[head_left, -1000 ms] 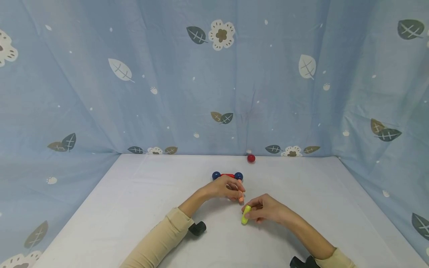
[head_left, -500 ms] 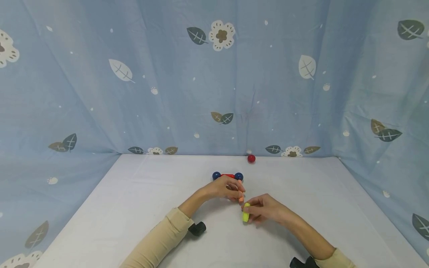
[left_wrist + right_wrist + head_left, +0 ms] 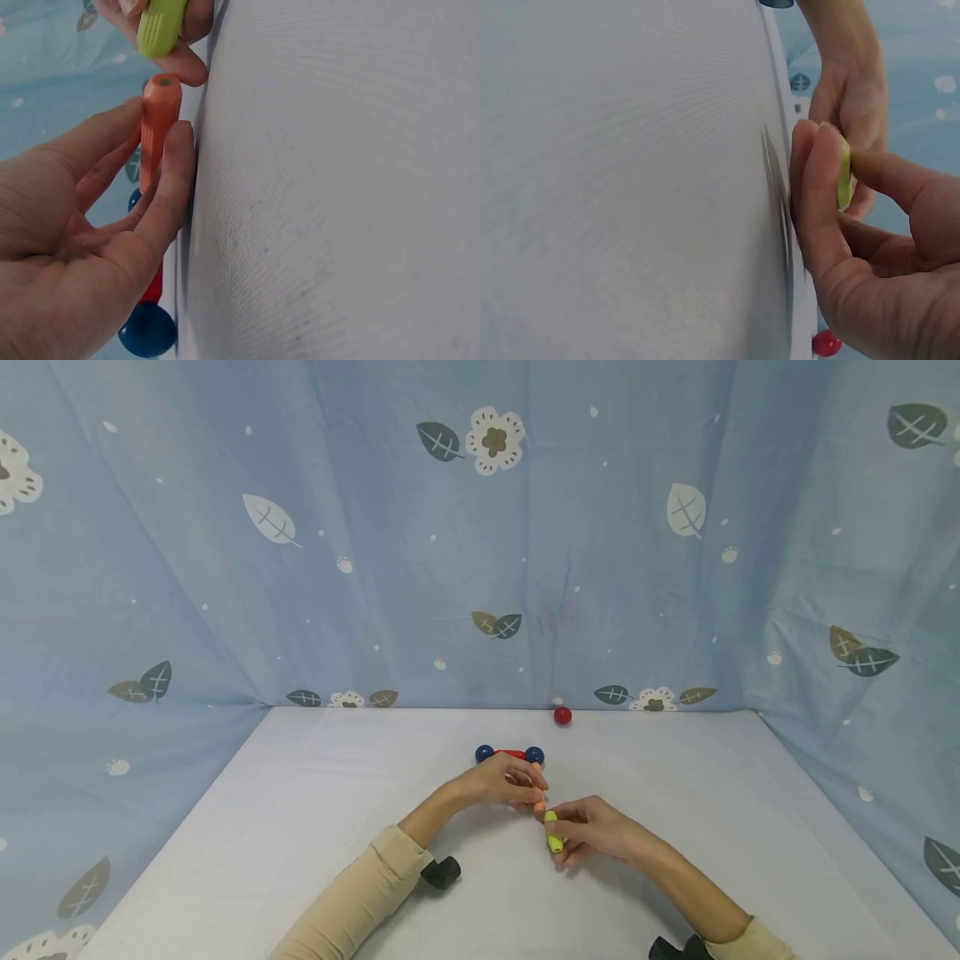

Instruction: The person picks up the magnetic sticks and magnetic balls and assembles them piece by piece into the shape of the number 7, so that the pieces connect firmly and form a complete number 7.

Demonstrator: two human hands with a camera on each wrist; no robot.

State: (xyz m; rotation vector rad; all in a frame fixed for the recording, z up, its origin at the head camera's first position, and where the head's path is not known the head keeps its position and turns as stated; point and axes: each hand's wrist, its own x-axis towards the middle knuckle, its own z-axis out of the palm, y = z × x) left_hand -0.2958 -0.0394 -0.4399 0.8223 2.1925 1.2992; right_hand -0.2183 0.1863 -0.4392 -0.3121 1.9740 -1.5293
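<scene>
My left hand [image 3: 498, 781] pinches an orange magnetic rod [image 3: 160, 127] between thumb and fingers; a small dark spot shows on the rod's near end. Its far end lies close to the right one of two blue balls [image 3: 534, 755], though whether they touch is hidden. Those balls sit at either end of a red rod [image 3: 510, 752] on the table. Just to the right, my right hand [image 3: 600, 827] pinches a yellow-green magnetic rod [image 3: 553, 832]. In the left wrist view a small gap separates the yellow-green rod from the orange one.
A red ball [image 3: 562, 716] rests at the back edge of the white table [image 3: 360, 752]. Behind and beside the table hangs a blue curtain [image 3: 375, 568] with leaf and flower prints. Black wrist camera mounts [image 3: 441, 872] sit under both forearms.
The yellow-green rod has tilted the other way in my right fingers, its near end swinging right and its far end coming slightly nearer the orange rod. My left hand has stayed in place.
</scene>
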